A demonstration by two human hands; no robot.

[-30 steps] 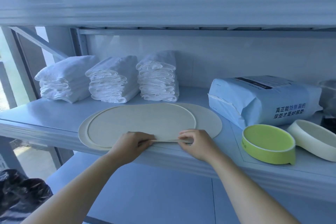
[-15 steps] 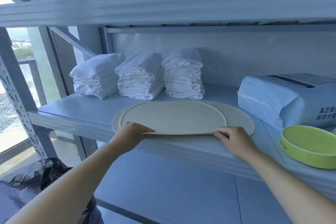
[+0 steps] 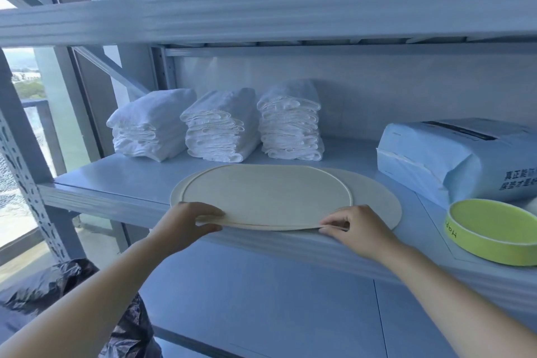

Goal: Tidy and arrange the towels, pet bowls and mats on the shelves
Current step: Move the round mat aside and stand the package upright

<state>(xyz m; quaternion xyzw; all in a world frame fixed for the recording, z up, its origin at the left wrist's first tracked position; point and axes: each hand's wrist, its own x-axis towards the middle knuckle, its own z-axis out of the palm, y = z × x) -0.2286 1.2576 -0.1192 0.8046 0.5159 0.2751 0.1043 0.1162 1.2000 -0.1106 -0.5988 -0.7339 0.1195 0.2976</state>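
Note:
Two cream oval mats lie stacked on the middle shelf (image 3: 116,183). The top mat (image 3: 267,192) sits a little left of the lower mat (image 3: 377,197), which sticks out on the right. My left hand (image 3: 186,224) grips the near left edge of the top mat, thumb on top. My right hand (image 3: 357,227) pinches the near edge of the mats at the right. Three stacks of folded white towels (image 3: 223,128) stand in a row at the back. A green pet bowl (image 3: 491,232) sits at the right.
A light blue bag of pads (image 3: 453,154) lies at the back right, behind the bowl. A black plastic bag (image 3: 58,285) sits low on the left. A lower shelf (image 3: 261,299) runs below and an upper shelf beam (image 3: 261,9) crosses above. A metal upright (image 3: 23,160) stands on the left.
My hands have spread apart along the mats' near edge, the right one sliding right. My view has shifted left, so the white bowl has left the frame.

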